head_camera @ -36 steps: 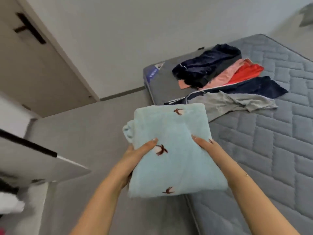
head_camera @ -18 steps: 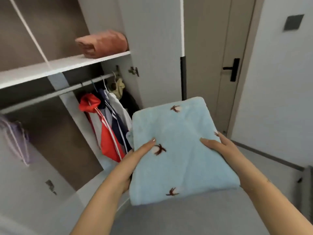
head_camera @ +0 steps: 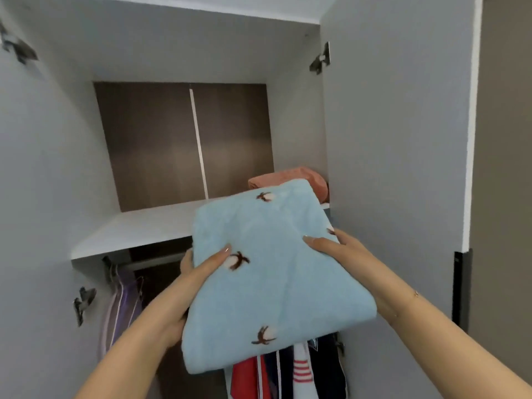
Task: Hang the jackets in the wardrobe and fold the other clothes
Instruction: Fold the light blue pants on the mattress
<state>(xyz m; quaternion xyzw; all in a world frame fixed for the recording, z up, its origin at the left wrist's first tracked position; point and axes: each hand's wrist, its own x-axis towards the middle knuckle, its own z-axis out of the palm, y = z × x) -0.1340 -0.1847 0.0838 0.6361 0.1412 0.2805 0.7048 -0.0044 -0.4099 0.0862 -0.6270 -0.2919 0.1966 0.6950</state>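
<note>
Two hands grip one folded blue garment [head_camera: 270, 272]: your left hand [head_camera: 198, 272] and right hand [head_camera: 334, 246] clamp its sides before the wardrobe shelf [head_camera: 138, 228], where one pink bundle [head_camera: 290, 180] lies.

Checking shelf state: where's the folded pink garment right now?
Head view: the folded pink garment lies at the right end of the wardrobe's upper shelf, against the right wall, just behind the light-blue folded garment.
</note>
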